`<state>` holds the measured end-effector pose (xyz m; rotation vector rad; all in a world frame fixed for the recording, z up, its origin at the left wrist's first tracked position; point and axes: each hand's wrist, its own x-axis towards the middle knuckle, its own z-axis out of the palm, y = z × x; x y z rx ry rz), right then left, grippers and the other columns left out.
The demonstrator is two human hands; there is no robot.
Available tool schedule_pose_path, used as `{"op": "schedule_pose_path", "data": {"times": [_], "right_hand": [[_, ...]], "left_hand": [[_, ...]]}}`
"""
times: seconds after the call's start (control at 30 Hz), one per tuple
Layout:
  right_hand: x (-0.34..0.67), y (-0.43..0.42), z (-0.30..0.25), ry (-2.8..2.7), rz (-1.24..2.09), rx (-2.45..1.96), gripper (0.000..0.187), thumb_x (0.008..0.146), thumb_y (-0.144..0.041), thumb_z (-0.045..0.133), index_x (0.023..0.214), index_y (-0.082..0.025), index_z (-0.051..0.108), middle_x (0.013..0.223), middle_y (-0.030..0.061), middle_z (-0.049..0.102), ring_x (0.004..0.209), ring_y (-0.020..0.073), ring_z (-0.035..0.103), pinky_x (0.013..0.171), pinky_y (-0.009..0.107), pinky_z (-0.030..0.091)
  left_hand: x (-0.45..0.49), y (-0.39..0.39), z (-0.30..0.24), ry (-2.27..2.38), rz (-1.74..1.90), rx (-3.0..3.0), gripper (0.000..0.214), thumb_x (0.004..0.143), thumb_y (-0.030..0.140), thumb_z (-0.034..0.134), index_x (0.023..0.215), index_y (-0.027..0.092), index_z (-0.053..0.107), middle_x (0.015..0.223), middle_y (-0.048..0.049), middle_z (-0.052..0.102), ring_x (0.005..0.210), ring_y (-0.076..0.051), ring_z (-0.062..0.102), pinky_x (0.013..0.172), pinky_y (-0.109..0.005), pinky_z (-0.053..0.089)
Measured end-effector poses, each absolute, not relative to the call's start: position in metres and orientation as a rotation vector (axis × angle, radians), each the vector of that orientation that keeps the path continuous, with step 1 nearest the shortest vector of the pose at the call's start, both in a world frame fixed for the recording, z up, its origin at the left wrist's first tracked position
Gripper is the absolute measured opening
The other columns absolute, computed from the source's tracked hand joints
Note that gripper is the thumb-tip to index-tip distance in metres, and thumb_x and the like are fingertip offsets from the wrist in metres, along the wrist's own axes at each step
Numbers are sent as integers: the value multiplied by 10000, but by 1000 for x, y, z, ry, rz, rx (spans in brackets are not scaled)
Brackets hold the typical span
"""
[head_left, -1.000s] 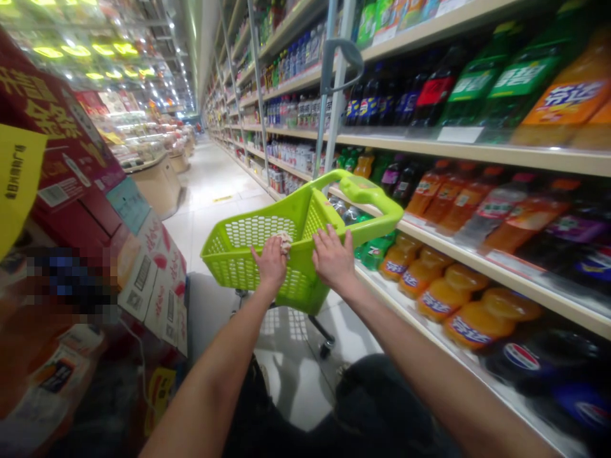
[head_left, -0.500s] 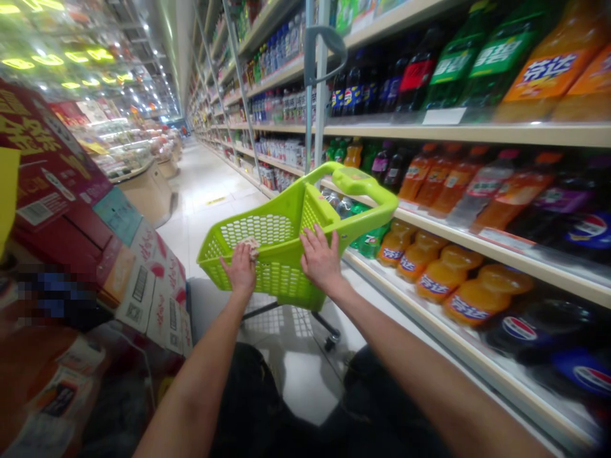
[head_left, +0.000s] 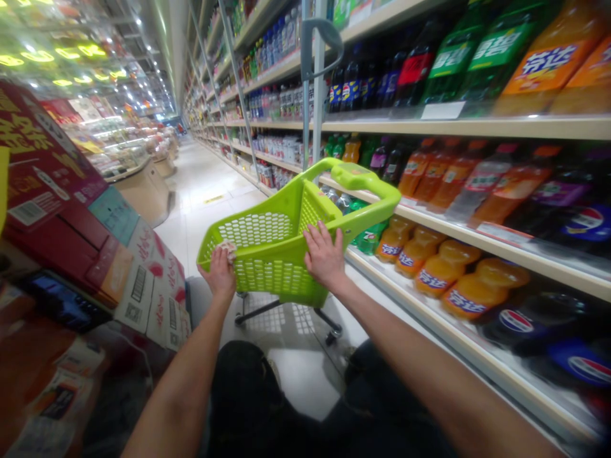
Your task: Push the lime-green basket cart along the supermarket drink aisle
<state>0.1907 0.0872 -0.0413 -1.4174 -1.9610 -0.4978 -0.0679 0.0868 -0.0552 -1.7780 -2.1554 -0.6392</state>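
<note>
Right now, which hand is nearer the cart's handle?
The right hand, on the green cart; the left hand holds a crumpled cloth near the end opposite the handle.

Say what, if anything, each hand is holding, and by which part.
The left hand holds a crumpled cloth, bunched beneath the fingers against the green cart; which part isn't clear. The right hand rests on the cart's rim.

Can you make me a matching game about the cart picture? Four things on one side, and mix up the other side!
Things:
1. Shopping cart
2. Crumpled cloth
3. Right hand
4. Plump orange bottles

Matches:
A. Lined up on the bottom shelf
B. In the left hand
C. Bright green
D. Touching the cart, fingers spread

Pairs: 1-C, 2-B, 3-D, 4-A
</note>
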Motion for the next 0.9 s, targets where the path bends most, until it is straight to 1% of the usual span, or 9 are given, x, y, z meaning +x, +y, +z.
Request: {"op": "schedule_pose_path", "data": {"times": [0.13, 0.3, 0.37, 0.5, 0.6, 0.73, 0.9], "right_hand": [[189, 88, -43, -1934, -515, -1445, 519, 750, -195, 438, 1258, -84, 445, 1356, 137, 408, 1303, 288, 232, 1036, 572, 93], [195, 88, -44, -1967, -541, -1444, 518, 760, -197, 433, 1270, -103, 434, 1359, 128, 407, 1297, 283, 245, 1032, 577, 77], [197, 88, -44, -1977, -550, -1449, 524, 758, -199, 436, 1275, -111, 428, 1357, 126, 411, 1295, 284, 249, 1031, 579, 76], [198, 89, -45, -1954, -539, -1475, 517, 760, -194, 427, 1269, -107, 432, 1359, 125, 408, 1300, 283, 239, 1025, 590, 83], [196, 89, -46, -1935, -531, -1479, 515, 759, -193, 422, 1265, -96, 435, 1361, 134, 402, 1303, 288, 232, 1019, 598, 86], [193, 88, -44, -1930, -523, -1471, 514, 754, -194, 427, 1257, -90, 446, 1356, 137, 408, 1304, 290, 229, 1022, 591, 93], [193, 86, -40, -1945, -527, -1472, 510, 754, -187, 426, 1254, -89, 452, 1356, 134, 409, 1300, 285, 242, 1028, 576, 102]], "left_hand": [[-58, 91, -62, -2065, -643, -1874, 460, 858, 206, 304, 1311, 244, 376, 1416, -38, 333, 1309, -167, 280, 1086, -493, 43], [-62, 97, -70, -1973, -770, -1917, 428, 843, 187, 359, 1262, 215, 444, 1379, -68, 393, 1278, -196, 340, 1071, -538, -2], [-78, 96, -72, -2001, -807, -1868, 427, 837, 173, 370, 1254, 206, 452, 1371, -73, 406, 1267, -197, 356, 1074, -534, 21], [-116, 92, -74, -2143, -868, -1682, 414, 831, 161, 394, 1238, 169, 470, 1358, -77, 428, 1254, -195, 370, 1091, -468, 105], [-130, 92, -75, -2196, -884, -1619, 394, 831, 155, 403, 1216, 153, 487, 1346, -74, 446, 1240, -201, 387, 1089, -460, 115], [-108, 96, -75, -2128, -868, -1704, 411, 836, 162, 382, 1239, 173, 465, 1366, -70, 417, 1252, -189, 374, 1091, -479, 70], [-61, 100, -70, -1931, -828, -1950, 428, 826, 167, 379, 1242, 216, 465, 1363, -70, 415, 1264, -196, 363, 1064, -550, -2]]}}
